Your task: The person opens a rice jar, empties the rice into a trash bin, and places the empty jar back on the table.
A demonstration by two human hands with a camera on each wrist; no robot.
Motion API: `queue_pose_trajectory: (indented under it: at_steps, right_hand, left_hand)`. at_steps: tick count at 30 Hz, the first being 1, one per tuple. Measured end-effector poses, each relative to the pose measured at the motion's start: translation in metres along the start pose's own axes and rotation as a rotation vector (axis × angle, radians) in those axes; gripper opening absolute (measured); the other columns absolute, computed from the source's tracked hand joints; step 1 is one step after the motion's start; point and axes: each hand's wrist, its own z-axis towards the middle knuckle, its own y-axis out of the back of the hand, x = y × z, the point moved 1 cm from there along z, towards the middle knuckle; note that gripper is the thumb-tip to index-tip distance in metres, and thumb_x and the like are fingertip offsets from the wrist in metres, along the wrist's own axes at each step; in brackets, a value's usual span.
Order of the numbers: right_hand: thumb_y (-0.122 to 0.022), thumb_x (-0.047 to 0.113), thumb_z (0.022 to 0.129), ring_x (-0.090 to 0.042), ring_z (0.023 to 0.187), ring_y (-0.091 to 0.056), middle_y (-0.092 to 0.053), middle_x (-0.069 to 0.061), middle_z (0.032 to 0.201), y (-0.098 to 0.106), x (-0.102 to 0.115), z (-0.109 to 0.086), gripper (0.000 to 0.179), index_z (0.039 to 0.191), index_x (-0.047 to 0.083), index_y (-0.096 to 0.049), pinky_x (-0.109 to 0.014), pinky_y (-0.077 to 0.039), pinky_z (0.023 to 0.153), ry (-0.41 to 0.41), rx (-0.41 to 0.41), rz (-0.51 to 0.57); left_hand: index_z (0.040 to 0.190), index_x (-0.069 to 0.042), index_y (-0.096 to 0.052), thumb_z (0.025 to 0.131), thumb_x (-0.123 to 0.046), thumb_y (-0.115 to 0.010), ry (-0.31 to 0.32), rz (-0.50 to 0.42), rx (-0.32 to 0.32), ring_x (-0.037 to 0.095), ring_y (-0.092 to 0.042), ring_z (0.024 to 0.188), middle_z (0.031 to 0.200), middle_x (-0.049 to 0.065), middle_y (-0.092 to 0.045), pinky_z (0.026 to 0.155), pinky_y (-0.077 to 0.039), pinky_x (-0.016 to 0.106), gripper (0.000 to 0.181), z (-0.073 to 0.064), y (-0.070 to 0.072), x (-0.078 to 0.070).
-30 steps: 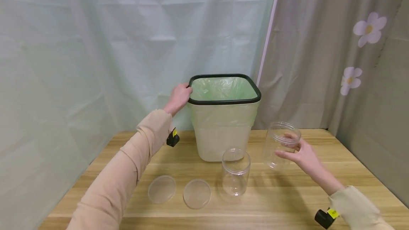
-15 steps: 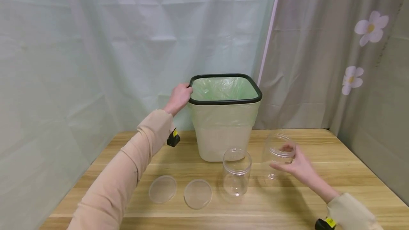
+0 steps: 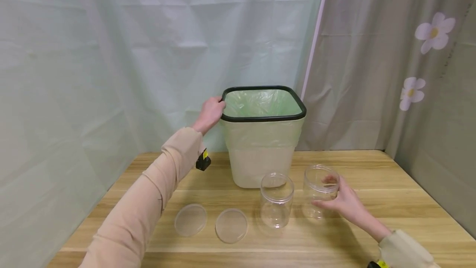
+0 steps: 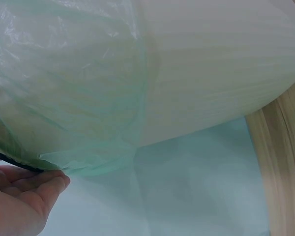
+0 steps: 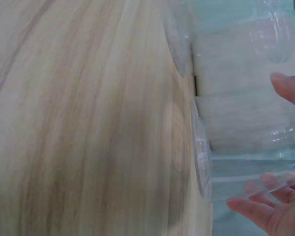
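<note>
At the bin's left side my left hand (image 3: 210, 113) grips the black rim of a cream trash bin (image 3: 262, 164) lined with a thin green bag (image 3: 256, 102). My right hand (image 3: 343, 202) holds a clear lidless plastic jar (image 3: 319, 191) upright, thumb and fingers around its side. In the right wrist view that jar's base (image 5: 201, 152) is at or just above the table; contact cannot be told. A second clear jar (image 3: 276, 212) stands just left of it, also lidless. Two clear round lids (image 3: 191, 220) lie flat on the table further left.
All of this is on a wooden table (image 3: 297, 255). A pale curtain (image 3: 167, 44) hangs behind the bin, and a grey curtain with white flowers (image 3: 372, 73) closes off the right side.
My right hand has lowered the clear jar and brought it slightly left, alongside the other jar. My left hand stays on the bin's rim.
</note>
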Motion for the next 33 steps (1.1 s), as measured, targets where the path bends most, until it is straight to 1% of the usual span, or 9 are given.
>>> queue_pose_trajectory:
  at_steps: [4, 8, 13, 18, 22, 28, 33]
  right_hand:
    - [-0.084, 0.028, 0.060, -0.035, 0.098, -0.050, -0.051, -0.019, 0.112, 0.000, -0.002, -0.002, 0.078, 0.116, -0.002, -0.039, -0.046, -0.041, 0.075, 0.008, 0.003, -0.004]
    - [-0.085, 0.029, 0.058, -0.033, 0.095, -0.051, -0.051, -0.018, 0.112, -0.002, -0.004, -0.005, 0.080, 0.116, 0.000, -0.039, -0.042, -0.042, 0.071, 0.016, 0.009, -0.011]
    - [-0.086, 0.028, 0.057, -0.033, 0.094, -0.051, -0.051, -0.018, 0.110, -0.005, -0.007, -0.007, 0.080, 0.115, 0.000, -0.039, -0.043, -0.042, 0.073, 0.016, 0.005, 0.005]
    - [-0.085, 0.026, 0.058, -0.036, 0.098, -0.049, -0.050, -0.020, 0.111, -0.005, -0.011, -0.011, 0.079, 0.115, -0.003, -0.038, -0.047, -0.041, 0.076, 0.013, 0.003, 0.022]
    - [-0.085, 0.021, 0.060, -0.039, 0.100, -0.047, -0.047, -0.022, 0.113, -0.005, -0.012, -0.013, 0.080, 0.117, -0.003, -0.035, -0.049, -0.041, 0.076, 0.015, 0.017, 0.047]
    - [-0.085, 0.020, 0.060, -0.037, 0.099, -0.049, -0.046, -0.021, 0.114, -0.006, -0.015, -0.015, 0.081, 0.118, -0.003, -0.033, -0.046, -0.042, 0.076, 0.010, 0.025, 0.077]
    - [-0.085, 0.016, 0.059, -0.037, 0.097, -0.051, -0.045, -0.023, 0.113, -0.007, -0.016, -0.016, 0.081, 0.118, -0.003, -0.032, -0.042, -0.044, 0.076, 0.026, 0.022, 0.101]
  left_hand:
    - [0.065, -0.007, -0.033, 0.087, -0.005, -0.037, 0.001, 0.007, 0.000, 0.020, -0.032, 0.058, 0.062, 0.006, -0.031, 0.053, -0.028, 0.027, 0.022, 0.000, 0.000, 0.000]
    - [0.065, -0.007, -0.033, 0.086, -0.006, -0.037, 0.000, 0.007, 0.000, 0.020, -0.032, 0.058, 0.062, 0.006, -0.032, 0.053, -0.029, 0.027, 0.022, 0.000, 0.000, 0.001]
    - [0.065, -0.007, -0.033, 0.087, -0.006, -0.036, 0.001, 0.006, 0.002, 0.020, -0.032, 0.057, 0.062, 0.006, -0.032, 0.053, -0.029, 0.027, 0.022, 0.000, -0.001, 0.001]
    - [0.065, -0.007, -0.033, 0.087, -0.006, -0.036, 0.002, -0.002, 0.000, 0.019, -0.033, 0.057, 0.062, 0.006, -0.032, 0.053, -0.029, 0.027, 0.022, 0.000, -0.002, 0.001]
    - [0.065, -0.007, -0.033, 0.087, -0.006, -0.036, 0.005, 0.002, -0.007, 0.019, -0.032, 0.057, 0.062, 0.006, -0.032, 0.053, -0.028, 0.027, 0.023, -0.001, -0.001, 0.000]
    - [0.065, -0.007, -0.033, 0.087, -0.006, -0.036, 0.007, 0.005, -0.005, 0.019, -0.032, 0.057, 0.062, 0.006, -0.032, 0.053, -0.028, 0.027, 0.022, -0.002, 0.000, 0.000]
    - [0.065, -0.007, -0.033, 0.087, -0.007, -0.037, 0.006, 0.000, -0.009, 0.020, -0.033, 0.058, 0.063, 0.007, -0.032, 0.053, -0.029, 0.027, 0.022, -0.002, 0.000, 0.000]
